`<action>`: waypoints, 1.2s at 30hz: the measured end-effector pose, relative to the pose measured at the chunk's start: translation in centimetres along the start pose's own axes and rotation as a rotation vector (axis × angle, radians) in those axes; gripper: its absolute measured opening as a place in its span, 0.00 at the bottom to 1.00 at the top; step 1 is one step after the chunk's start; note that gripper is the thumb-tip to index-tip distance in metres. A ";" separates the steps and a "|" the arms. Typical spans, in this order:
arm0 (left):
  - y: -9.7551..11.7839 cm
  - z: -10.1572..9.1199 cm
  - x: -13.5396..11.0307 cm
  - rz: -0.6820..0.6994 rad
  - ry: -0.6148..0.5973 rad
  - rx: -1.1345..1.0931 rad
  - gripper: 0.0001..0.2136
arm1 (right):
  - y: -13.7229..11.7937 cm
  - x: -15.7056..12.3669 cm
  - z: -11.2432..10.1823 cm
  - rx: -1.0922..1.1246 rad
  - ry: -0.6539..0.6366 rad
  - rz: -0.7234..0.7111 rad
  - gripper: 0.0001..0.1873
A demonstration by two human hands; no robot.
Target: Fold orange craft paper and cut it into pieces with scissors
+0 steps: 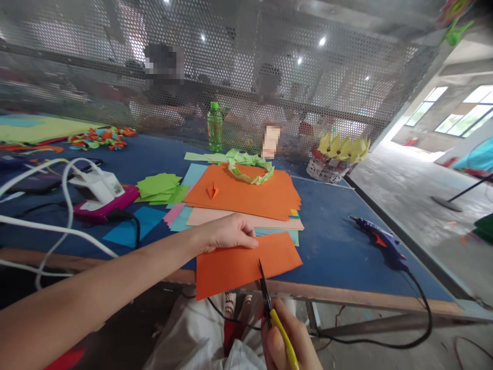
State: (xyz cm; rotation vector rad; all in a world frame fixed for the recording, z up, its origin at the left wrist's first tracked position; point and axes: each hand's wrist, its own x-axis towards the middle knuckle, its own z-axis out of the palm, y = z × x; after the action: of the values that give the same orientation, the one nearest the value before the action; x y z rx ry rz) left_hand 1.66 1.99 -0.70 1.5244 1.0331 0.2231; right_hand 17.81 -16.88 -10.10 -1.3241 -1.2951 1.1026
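My left hand (234, 233) is closed on the upper edge of an orange sheet of paper (223, 272), thumb on top. The sheet juts past the table's front edge. In my right hand (287, 334) is a pair of scissors (265, 293) with yellow handles and dark blades. The blades lie at the sheet's lower edge, with one tip over the paper near its middle. Behind the sheet is a stack of orange paper (250, 198) on pink and blue sheets. A small folded orange piece (212, 190) and a ring of folded green paper (252, 174) rest on that stack.
At right lies a glue gun (379, 239) with its cord off the edge. A pink power strip (106, 203) with white cables sits left, near green paper squares (157, 186). A green bottle (214, 127) and a basket with yellow folded paper (333, 159) stand by the mesh screen (239, 67).
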 end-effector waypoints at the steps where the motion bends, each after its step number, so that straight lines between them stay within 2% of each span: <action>1: 0.0 0.0 0.0 0.005 0.001 0.005 0.11 | -0.1 0.0 0.0 0.014 -0.006 0.011 0.31; 22: -0.1 0.4 -0.7 0.037 -0.050 0.008 0.09 | 0.3 0.3 0.9 -0.028 -0.013 0.013 0.37; 28: -0.2 0.3 -0.6 0.036 -0.059 0.002 0.09 | 0.5 0.3 1.1 -0.027 -0.022 0.039 0.35; 36: -0.2 0.2 -0.5 0.028 -0.075 0.015 0.09 | 0.6 0.3 1.3 -0.060 0.016 -0.008 0.34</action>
State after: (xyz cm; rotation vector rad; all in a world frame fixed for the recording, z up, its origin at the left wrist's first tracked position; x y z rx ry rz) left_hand 1.44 1.50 -0.75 1.5500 0.9571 0.1767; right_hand 16.65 -16.55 -10.86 -1.3681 -1.3294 1.0535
